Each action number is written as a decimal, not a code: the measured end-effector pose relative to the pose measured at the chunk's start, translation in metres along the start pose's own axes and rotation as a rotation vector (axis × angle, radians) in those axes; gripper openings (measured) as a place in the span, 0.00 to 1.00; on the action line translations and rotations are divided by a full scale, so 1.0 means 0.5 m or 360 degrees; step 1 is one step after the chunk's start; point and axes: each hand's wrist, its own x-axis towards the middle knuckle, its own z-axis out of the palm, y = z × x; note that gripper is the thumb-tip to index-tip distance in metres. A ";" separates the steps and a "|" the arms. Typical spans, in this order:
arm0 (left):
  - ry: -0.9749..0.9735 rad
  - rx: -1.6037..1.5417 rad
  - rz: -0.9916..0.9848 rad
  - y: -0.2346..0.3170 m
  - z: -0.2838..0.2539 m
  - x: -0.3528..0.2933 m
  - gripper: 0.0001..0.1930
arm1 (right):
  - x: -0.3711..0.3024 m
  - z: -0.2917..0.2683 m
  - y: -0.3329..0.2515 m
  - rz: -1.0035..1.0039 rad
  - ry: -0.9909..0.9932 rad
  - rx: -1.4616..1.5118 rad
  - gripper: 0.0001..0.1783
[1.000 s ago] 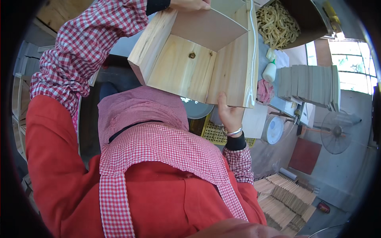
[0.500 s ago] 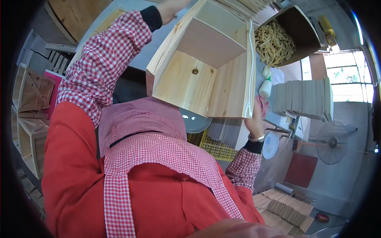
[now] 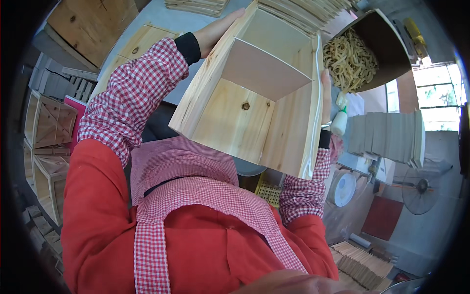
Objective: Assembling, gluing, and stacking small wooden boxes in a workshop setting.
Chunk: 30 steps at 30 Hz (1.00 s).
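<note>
An open wooden box (image 3: 234, 110) of pale, knotty boards hangs tilted before my chest, with a white divider (image 3: 267, 66) across its inside. A wet, white glue-like line runs along its right edge. My left hand (image 3: 218, 33) grips the far part of the box's left wall, most of its fingers hidden against the wood. On the opposite wall my right hand (image 3: 326, 95) presses from outside; only a strip of it shows behind the box. A white squeeze bottle (image 3: 339, 122) with a green tip is just right of that hand.
A bin (image 3: 391, 49) of tangled pale strips lies at the far right, above a stack of grey-white panels (image 3: 387, 137). Thin wooden slats (image 3: 303, 14) are behind the box. Flat boards (image 3: 142, 44) rest on the table at left. Wooden crates (image 3: 49, 122) stand far left, a fan (image 3: 422, 185) right.
My right hand has moved up from the box's near right corner along its right wall. My left hand has come down onto the left wall. The box's near end sits lower in view.
</note>
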 end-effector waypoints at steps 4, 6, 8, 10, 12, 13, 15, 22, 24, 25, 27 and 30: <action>0.0058 0.0062 -0.0045 0.003 -0.003 -0.008 0.34 | -0.015 0.046 -0.005 0.0040 0.0157 0.0084 0.29; 0.0095 0.0063 -0.0062 0.014 0.011 -0.016 0.35 | -0.013 0.045 0.001 0.0053 0.0175 0.0065 0.29; 0.0021 -0.0058 -0.0066 0.020 0.006 -0.014 0.35 | -0.004 0.044 0.002 0.0084 0.0151 -0.0011 0.29; -0.0141 -0.0296 -0.0094 0.011 -0.019 -0.012 0.34 | 0.003 -0.027 0.018 0.0098 -0.0254 0.0170 0.30; -0.0021 -0.0268 -0.0146 -0.035 -0.025 0.036 0.32 | 0.033 -0.123 0.040 0.0117 -0.1007 0.0556 0.31; 0.0050 -0.0248 -0.0213 -0.038 -0.028 0.029 0.29 | 0.049 -0.132 0.045 0.0126 -0.1377 0.0758 0.32; 0.0466 0.0083 0.0253 -0.055 -0.032 -0.072 0.26 | -0.004 -0.142 0.059 -0.0075 -0.0345 0.0512 0.31; 0.2639 0.0832 0.0600 -0.215 -0.235 -0.579 0.19 | -0.248 -0.165 0.039 -0.0475 0.0924 -0.1528 0.27; 0.2717 0.0266 0.0335 -0.253 -0.289 -0.605 0.21 | -0.285 -0.148 0.023 -0.0511 0.1070 -0.1218 0.24; 0.2560 0.0038 0.0387 -0.252 -0.289 -0.605 0.20 | -0.295 -0.134 0.008 -0.0546 0.1204 -0.0902 0.21; 0.2205 -0.0407 0.0490 -0.242 -0.279 -0.597 0.20 | -0.297 -0.096 -0.025 -0.0644 0.1200 -0.1043 0.22; 0.1577 -0.1042 0.0633 -0.209 -0.246 -0.569 0.20 | -0.302 -0.021 -0.090 -0.0856 0.1198 -0.1325 0.23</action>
